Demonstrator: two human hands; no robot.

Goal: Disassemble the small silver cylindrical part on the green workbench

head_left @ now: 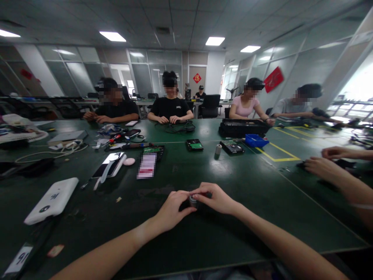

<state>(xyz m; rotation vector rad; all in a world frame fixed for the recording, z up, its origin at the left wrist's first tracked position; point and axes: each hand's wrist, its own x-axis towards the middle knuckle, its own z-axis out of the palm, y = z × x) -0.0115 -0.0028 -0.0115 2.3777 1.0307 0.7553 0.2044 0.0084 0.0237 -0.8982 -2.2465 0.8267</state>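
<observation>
Plainly grey, small, partly hidden cylinder [192, 201]

Across from me, a person in a black T-shirt [170, 107] handles dark cables [176, 126]. Blue tray [256, 140] sits just beside a black case [244, 127]. To my left: white device marked "16" or "91" [52, 200], reading uncertain; pink round object [129, 161] beside a white-edged device [110, 165].

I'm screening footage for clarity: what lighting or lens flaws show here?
Head view: ceiling lights and the rightmost window are blown out to white; glare patches the green tabletop near the metal cylinder; the frame's edges stretch. Head view again: the small object between the left hand and right hand is dim and soft.
</observation>
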